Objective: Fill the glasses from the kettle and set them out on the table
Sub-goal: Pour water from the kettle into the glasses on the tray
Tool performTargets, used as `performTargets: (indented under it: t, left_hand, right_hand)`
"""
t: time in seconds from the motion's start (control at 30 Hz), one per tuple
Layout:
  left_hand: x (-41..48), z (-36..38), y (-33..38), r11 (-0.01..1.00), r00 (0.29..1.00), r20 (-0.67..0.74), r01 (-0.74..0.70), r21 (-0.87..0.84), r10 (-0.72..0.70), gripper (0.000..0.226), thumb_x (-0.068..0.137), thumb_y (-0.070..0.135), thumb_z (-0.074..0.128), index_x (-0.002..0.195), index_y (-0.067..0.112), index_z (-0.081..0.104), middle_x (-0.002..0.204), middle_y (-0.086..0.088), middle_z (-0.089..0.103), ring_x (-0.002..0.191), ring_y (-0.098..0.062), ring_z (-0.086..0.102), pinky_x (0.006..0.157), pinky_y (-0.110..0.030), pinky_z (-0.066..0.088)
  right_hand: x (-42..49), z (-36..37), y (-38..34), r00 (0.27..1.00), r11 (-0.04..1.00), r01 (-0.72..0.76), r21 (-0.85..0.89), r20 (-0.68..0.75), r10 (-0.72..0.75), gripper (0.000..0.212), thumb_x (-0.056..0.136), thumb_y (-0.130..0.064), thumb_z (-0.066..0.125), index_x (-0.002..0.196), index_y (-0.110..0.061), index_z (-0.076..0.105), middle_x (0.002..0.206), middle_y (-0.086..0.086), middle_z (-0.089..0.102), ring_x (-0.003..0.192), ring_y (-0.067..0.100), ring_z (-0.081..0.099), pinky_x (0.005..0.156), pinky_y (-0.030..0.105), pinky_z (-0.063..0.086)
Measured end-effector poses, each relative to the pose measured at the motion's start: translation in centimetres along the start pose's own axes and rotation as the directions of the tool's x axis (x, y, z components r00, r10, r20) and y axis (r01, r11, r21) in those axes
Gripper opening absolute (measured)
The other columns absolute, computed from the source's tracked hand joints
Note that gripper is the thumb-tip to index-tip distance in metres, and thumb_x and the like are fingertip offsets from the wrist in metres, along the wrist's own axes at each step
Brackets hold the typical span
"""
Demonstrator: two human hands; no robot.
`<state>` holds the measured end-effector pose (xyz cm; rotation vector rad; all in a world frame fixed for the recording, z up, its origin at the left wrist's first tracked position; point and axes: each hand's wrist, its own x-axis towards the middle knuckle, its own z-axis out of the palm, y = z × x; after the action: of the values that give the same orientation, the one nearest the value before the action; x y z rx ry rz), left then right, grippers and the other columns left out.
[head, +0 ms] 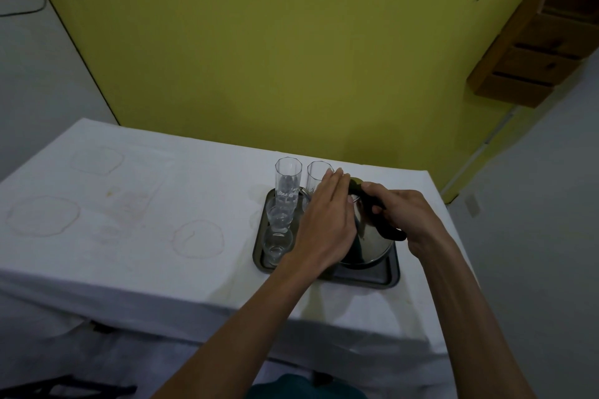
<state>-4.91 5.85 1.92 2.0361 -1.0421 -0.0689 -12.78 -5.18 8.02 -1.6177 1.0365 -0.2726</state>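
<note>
Yellow wall behind, white tablecloth (136, 204) wide open to your left. Kettle (369, 236) and glasses (287, 181) crowd the tray (366, 278) near the right edge; right hand (405, 220) grips its handle, left hand (327, 223) flat on top.
</note>
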Motion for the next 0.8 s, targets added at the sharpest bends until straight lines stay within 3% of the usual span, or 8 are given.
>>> performTargets:
  t: [0.13, 0.23, 0.43, 0.8]
  left_hand:
    - [0.02, -0.05, -0.07, 1.0, 1.0, 0.005, 0.001, 0.001, -0.001, 0.048, 0.105, 0.022, 0.029, 0.151, 0.008, 0.027, 0.161, -0.004, 0.022, 0.151, -0.013, 0.008, 0.122, -0.028, 0.008]
    - [-0.02, -0.02, -0.13, 1.0, 1.0, -0.001, -0.008, 0.016, 0.008, 0.048, 0.105, 0.021, 0.029, 0.151, 0.008, 0.028, 0.161, -0.005, 0.023, 0.151, -0.014, 0.009, 0.121, -0.023, 0.006]
    - [-0.07, 0.05, -0.3, 1.0, 1.0, -0.002, -0.002, 0.016, 0.002, 0.048, 0.104, 0.021, 0.029, 0.15, 0.008, 0.028, 0.16, -0.005, 0.023, 0.151, -0.014, 0.009, 0.12, -0.022, 0.007]
    - [0.01, 0.0, -0.33, 1.0, 1.0, 0.006, 0.004, 0.014, -0.004, 0.048, 0.105, 0.022, 0.028, 0.151, 0.009, 0.027, 0.161, -0.004, 0.022, 0.151, -0.013, 0.007, 0.121, -0.024, 0.008]
  right_hand:
    - [-0.05, 0.07, 0.0, 1.0, 1.0, -0.005, 0.009, 0.012, 0.005, 0.038, 0.084, -0.043, 0.075, 0.077, -0.007, 0.068, 0.067, 0.007, 0.058, 0.055, 0.018, 0.046, 0.041, 0.019, 0.03]
    - [0.02, 0.13, 0.06, 1.0, 1.0, -0.008, 0.007, 0.015, 0.008, 0.038, 0.083, -0.044, 0.076, 0.076, -0.007, 0.068, 0.068, 0.008, 0.059, 0.059, 0.02, 0.047, 0.048, 0.025, 0.03]
    - [0.09, 0.15, 0.18, 1.0, 1.0, -0.007, 0.004, 0.019, 0.007, 0.039, 0.083, -0.043, 0.076, 0.069, -0.01, 0.062, 0.065, 0.006, 0.055, 0.05, 0.016, 0.04, 0.037, 0.018, 0.026]
    - [-0.09, 0.24, -0.12, 1.0, 1.0, -0.007, -0.011, 0.013, 0.007, 0.038, 0.084, -0.043, 0.075, 0.074, -0.007, 0.065, 0.067, 0.008, 0.056, 0.054, 0.018, 0.042, 0.037, 0.017, 0.027]
